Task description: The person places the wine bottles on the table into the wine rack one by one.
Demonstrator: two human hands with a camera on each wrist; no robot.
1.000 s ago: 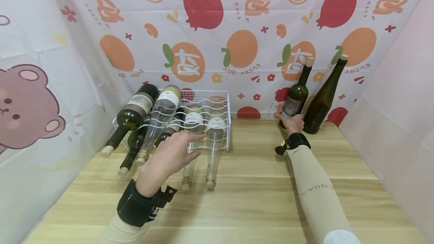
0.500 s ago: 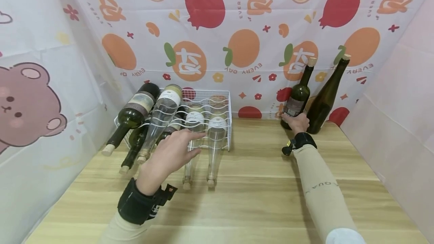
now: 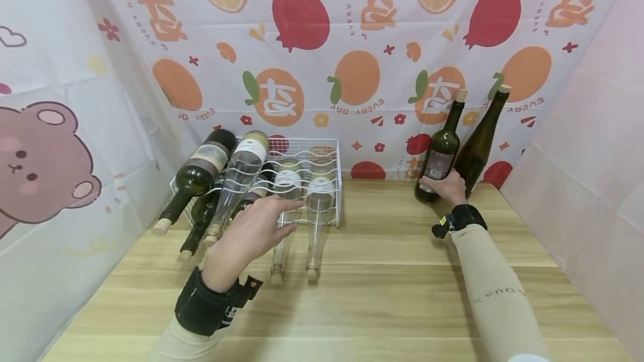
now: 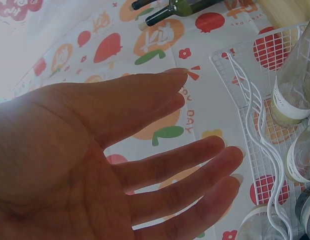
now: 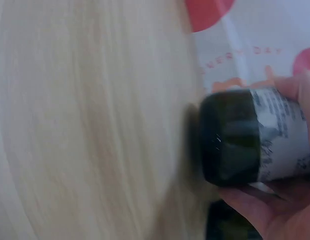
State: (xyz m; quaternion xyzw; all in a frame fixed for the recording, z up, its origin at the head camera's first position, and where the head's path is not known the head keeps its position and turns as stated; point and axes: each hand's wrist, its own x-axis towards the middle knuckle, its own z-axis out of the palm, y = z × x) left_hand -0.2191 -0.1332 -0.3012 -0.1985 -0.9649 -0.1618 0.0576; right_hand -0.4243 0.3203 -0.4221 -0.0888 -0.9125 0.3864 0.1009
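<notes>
My right hand (image 3: 448,186) grips a dark green wine bottle (image 3: 443,144) low around its label, thumb across the front. The bottle stands corked at the back right; in the right wrist view its base and pale back label (image 5: 279,132) show close to the tabletop. Just right of it stands a second, slimmer corked green bottle (image 3: 475,152), partly behind the hand. My left hand (image 3: 254,228) hovers over the front of the white wire rack (image 3: 340,183), holding nothing. In the left wrist view its fingers (image 4: 179,192) are spread and nearly straight.
Several corked bottles lie in the rack with their necks toward me: dark green ones (image 3: 193,177) at the left and clear ones (image 3: 317,211) at the right. The wooden tabletop (image 3: 362,295) meets a fruit-print cloth (image 3: 312,94) at the back.
My right hand has moved slightly right and wrapped further around the green bottle. The bottle's base has shifted a little toward me, and its neck is nearer the slim bottle's. My left hand stays put.
</notes>
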